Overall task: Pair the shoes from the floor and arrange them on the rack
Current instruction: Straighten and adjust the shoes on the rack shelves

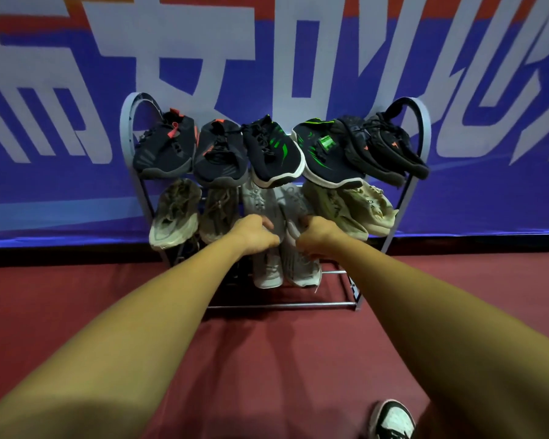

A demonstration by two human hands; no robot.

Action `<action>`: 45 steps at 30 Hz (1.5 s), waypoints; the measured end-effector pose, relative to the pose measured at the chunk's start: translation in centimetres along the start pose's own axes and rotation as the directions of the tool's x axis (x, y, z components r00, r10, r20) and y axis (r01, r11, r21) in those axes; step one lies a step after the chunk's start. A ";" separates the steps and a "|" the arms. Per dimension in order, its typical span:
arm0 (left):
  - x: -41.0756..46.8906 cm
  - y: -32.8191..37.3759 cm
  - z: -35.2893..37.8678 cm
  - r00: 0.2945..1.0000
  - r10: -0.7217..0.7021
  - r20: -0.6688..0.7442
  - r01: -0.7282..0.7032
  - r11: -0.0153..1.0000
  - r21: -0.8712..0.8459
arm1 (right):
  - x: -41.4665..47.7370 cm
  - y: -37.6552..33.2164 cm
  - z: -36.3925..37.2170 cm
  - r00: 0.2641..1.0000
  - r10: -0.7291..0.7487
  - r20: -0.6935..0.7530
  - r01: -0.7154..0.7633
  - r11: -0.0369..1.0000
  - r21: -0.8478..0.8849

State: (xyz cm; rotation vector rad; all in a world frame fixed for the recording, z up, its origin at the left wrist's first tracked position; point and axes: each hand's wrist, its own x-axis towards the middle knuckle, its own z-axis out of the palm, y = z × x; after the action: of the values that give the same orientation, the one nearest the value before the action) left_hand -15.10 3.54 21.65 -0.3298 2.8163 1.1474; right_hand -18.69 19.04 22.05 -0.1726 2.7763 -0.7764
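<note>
A grey metal shoe rack (420, 172) stands against the wall. Its top shelf holds dark pairs: black with orange (168, 147), black with green (273, 153), and black slip-ons (384, 147). On the middle shelf sit beige shoes (175, 213) at the left, cream shoes (362, 207) at the right, and light grey shoes in the centre. My left hand (255, 234) grips the left grey shoe (267, 270). My right hand (317, 237) grips the right grey shoe (301, 274). Both grey shoes hang toe-down over the lower bars.
A blue banner (61, 172) with large white characters covers the wall behind the rack. The floor (267, 359) is dark red. My own black-and-white shoe (392, 419) shows at the bottom right. The rack's bottom bars (279, 304) lie close to the floor.
</note>
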 end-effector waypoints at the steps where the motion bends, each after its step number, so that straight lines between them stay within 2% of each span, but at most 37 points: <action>1: 0.0 0.3 0.3 1.000 0.009 0.006 -0.009 1.000 0.018 | -0.1 0.3 -0.1 1.000 0.024 0.010 -0.024 1.000 -0.008; 6: 0.4 1.2 0.9 0.999 0.037 0.031 -0.038 0.998 0.048 | 0.3 1.3 -0.3 0.994 0.107 0.037 -0.104 0.991 -0.084; 12: 1.0 1.2 0.9 0.996 0.016 0.084 -0.017 1.000 0.011 | 1.0 1.3 -0.3 0.999 0.023 0.049 -0.014 0.983 -0.182; 14: 1.2 1.2 0.9 0.997 0.013 0.076 -0.012 1.000 -0.017 | 1.2 1.1 -0.7 0.997 0.026 0.069 -0.018 0.992 -0.124; 17: 1.5 1.3 1.1 0.998 0.005 0.055 -0.002 0.999 -0.050 | 1.2 1.2 -2.0 0.990 0.070 0.122 -0.085 0.989 0.119; 20: 1.4 1.5 1.5 0.998 -0.006 0.066 0.014 0.994 -0.113 | 0.9 0.8 -3.0 0.985 0.091 0.144 -0.140 0.916 0.377; 23: 1.0 2.2 1.5 0.997 -0.027 0.066 0.044 0.961 -0.273 | 0.1 0.2 -3.3 0.980 0.137 0.144 -0.194 0.825 0.531; 26: 0.7 2.6 1.1 0.996 -0.076 0.054 0.092 0.896 -0.435 | -0.6 -0.2 -3.5 0.985 0.108 0.138 -0.167 0.814 0.556; 29: 0.4 2.8 0.6 0.993 -0.104 0.052 0.116 0.883 -0.455 | -2.3 -0.9 -3.5 0.991 0.013 0.131 -0.094 0.768 0.634; 33: -0.4 2.8 0.3 0.990 -0.114 0.080 0.139 0.846 -0.514 | -4.2 -1.2 -3.0 0.982 -0.074 0.176 -0.052 0.784 0.618; 37: -0.7 2.8 0.0 0.990 -0.141 0.007 0.118 0.803 -0.585 | -5.5 -0.8 -4.1 0.976 -0.124 0.182 -0.032 0.736 0.676; 41: -1.5 2.4 -1.7 0.983 -0.185 0.013 0.150 0.754 -0.640 | -4.9 0.5 -5.2 0.991 -0.022 0.128 -0.072 0.728 0.682; 45: -2.0 0.8 -3.5 0.965 -0.255 0.069 0.243 0.752 -0.612 | -4.2 1.5 -4.5 0.964 0.067 0.256 -0.211 0.778 0.591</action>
State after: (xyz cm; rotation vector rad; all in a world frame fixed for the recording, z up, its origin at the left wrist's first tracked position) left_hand -13.33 2.00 25.04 -0.7332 2.2149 1.9674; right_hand -15.93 23.31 25.84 0.0725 2.1548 -1.4689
